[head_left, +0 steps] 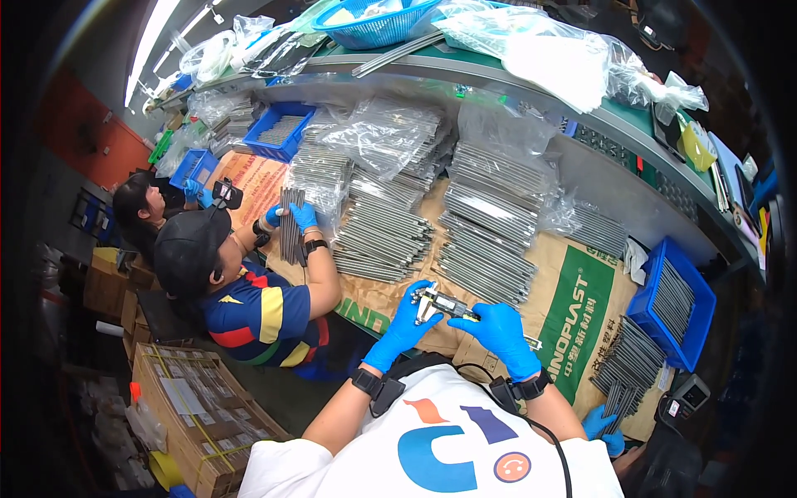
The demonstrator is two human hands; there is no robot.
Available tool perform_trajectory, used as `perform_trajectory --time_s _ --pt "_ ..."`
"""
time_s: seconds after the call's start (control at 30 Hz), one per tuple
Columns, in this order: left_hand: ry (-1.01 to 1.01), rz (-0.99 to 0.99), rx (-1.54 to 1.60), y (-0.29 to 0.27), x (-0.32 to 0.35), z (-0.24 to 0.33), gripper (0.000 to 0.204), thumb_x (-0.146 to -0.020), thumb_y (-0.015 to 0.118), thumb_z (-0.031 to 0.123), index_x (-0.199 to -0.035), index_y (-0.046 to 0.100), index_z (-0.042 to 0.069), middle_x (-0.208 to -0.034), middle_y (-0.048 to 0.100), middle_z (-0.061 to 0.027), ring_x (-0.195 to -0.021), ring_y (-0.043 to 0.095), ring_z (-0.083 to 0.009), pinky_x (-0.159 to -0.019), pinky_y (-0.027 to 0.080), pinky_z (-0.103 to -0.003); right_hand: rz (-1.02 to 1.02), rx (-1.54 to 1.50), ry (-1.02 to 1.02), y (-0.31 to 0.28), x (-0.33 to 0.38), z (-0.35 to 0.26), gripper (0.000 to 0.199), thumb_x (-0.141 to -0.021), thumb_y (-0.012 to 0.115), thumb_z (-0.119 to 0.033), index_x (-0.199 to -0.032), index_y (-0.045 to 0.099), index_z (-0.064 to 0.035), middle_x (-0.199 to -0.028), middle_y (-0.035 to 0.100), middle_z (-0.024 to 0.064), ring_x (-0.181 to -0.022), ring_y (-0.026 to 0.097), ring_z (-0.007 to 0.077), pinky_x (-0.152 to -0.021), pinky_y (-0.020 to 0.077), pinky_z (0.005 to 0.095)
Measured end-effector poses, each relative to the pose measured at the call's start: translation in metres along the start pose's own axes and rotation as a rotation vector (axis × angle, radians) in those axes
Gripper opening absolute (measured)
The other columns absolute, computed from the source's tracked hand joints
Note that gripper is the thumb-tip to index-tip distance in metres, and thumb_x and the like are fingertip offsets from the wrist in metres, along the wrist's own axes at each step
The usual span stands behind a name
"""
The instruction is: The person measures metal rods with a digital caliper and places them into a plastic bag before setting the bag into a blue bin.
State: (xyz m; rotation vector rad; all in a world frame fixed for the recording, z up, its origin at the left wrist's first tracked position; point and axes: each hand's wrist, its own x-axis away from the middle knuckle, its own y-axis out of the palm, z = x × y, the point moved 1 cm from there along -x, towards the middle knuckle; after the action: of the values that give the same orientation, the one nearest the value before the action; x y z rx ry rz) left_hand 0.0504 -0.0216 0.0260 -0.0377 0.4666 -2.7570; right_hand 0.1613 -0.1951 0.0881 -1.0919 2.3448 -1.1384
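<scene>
In blue gloves, both my hands hold a silver caliper with a dark display housing, above the near edge of the bench. My left hand is closed at the jaw end; whether a small part sits between the jaws is too small to tell. My right hand grips the other end of the caliper, thumb and fingers around its slide. Just beyond lies a tall stack of thin metal rods, with another rod pile to its left.
At left, a person in a dark cap holds a rod bundle. Another person's gloved hand grips rods at lower right. A blue bin holds rods. Plastic bags and a blue basket lie on the shelf. Brown sacks cover the bench.
</scene>
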Motion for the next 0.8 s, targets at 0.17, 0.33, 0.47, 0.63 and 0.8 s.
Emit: perform_trajectory --time_s 0.17,0.33,0.47,0.63,0.8 --pt "0.201 -0.032 -0.310 -0.005 0.000 -0.001 0.068 -0.078 0.070 0.010 -0.134 0.032 0.003 -0.129 0.041 -0.0126 -0.117 0.047 -0.0248 -0.098 0.041 -0.036 0.030 0.007 0.013 -0.010 0.005 0.002 0.054 -0.069 0.068 -0.060 -0.067 0.065 -0.0055 -0.049 0.053 0.0102 -0.044 0.054 0.0244 -0.044 0.0409 0.0336" --pt "0.206 -0.074 -0.311 -0.012 0.011 -0.015 0.060 -0.082 0.065 0.008 -0.133 0.035 0.002 -0.136 0.036 -0.0137 -0.126 0.040 -0.0251 -0.102 0.038 -0.036 0.073 0.045 0.027 -0.017 0.003 0.010 0.057 -0.069 0.066 -0.062 -0.064 0.063 -0.0051 -0.050 0.054 0.0114 -0.045 0.055 0.0247 -0.043 0.0414 0.0345" --pt "-0.165 -0.006 0.516 -0.015 0.017 -0.013 0.053 -0.084 0.061 0.007 -0.134 0.043 0.007 -0.138 0.034 -0.0115 -0.127 0.038 -0.0241 -0.104 0.034 -0.035 0.095 0.061 0.028 -0.023 -0.009 0.010 0.057 -0.069 0.066 -0.062 -0.064 0.062 -0.0054 -0.051 0.054 0.0117 -0.046 0.056 0.0260 -0.044 0.0421 0.0352" --pt "0.026 -0.042 -0.038 -0.019 0.017 -0.024 0.046 -0.088 0.057 0.009 -0.132 0.045 0.003 -0.136 0.037 -0.0144 -0.131 0.032 -0.0255 -0.106 0.032 -0.036 0.166 0.092 -0.047 -0.018 -0.032 0.004 0.050 -0.070 0.069 -0.055 -0.067 0.063 -0.0048 -0.053 0.056 0.0138 -0.048 0.057 0.0299 -0.045 0.0435 0.0362" --pt "0.107 -0.023 -0.236 -0.013 0.005 -0.029 0.045 -0.087 0.057 0.011 -0.132 0.047 0.008 -0.138 0.036 -0.0164 -0.128 0.036 -0.0281 -0.104 0.032 -0.038 0.244 0.088 -0.150 0.001 -0.046 -0.009 0.049 -0.073 0.067 -0.054 -0.065 0.062 -0.0061 -0.053 0.056 0.0135 -0.049 0.057 0.0297 -0.045 0.0436 0.0368"
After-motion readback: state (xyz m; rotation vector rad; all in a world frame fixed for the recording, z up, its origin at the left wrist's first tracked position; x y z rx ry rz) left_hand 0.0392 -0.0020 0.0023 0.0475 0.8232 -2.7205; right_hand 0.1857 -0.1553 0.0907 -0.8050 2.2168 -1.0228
